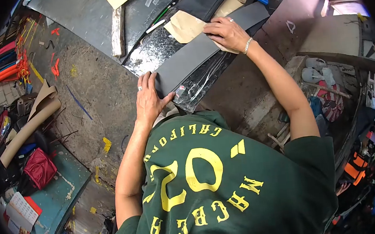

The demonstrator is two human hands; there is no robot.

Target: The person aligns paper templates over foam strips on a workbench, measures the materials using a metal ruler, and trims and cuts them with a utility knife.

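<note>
One strip (187, 62) is laid upper centre, touched by spread left hand (151, 98); grip by right hand (228, 34), and work remaining, unclear.

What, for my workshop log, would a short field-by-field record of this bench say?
Left hand: touching the near end of a dark grey strip
Right hand: resting on the strip, farther along
Near right fingertips: irregular beige sheet
Left of that sheet: white pen
Clothing: green T-shirt, yellow lettering
Strip material: cannot tell
</note>
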